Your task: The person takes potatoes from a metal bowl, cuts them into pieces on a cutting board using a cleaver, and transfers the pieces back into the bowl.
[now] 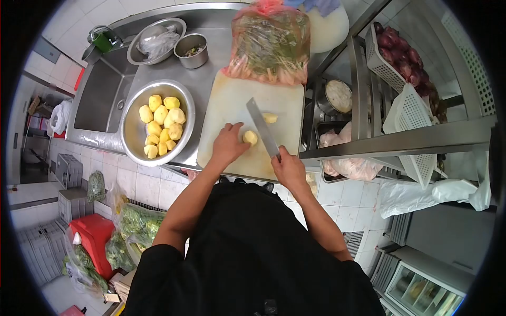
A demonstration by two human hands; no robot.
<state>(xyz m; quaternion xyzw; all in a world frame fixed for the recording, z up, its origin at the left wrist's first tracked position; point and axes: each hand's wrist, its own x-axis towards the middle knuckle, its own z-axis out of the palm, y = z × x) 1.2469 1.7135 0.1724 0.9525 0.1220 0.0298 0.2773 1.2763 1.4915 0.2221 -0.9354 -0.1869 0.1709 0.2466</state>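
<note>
On the white cutting board (221, 105) a peeled yellow potato piece (250, 138) lies in front of me with its cut face up. My left hand (227, 145) is beside it on the left, fingers apart, with the thumb right at its edge. A cleaver (262, 126) is gripped by its handle in my right hand (289, 167); its long blade points away from me and slants to the left. Just right of the blade rests another potato piece (270, 118).
Left of the board stands a steel bowl (126, 134) of peeled potatoes. Behind it are a colander (134, 45) with a plastic bag, a small steel pot (192, 60) and a sink (100, 100). A bag of greens (271, 45) touches the board's far end. A metal rack (390, 145) rises at right.
</note>
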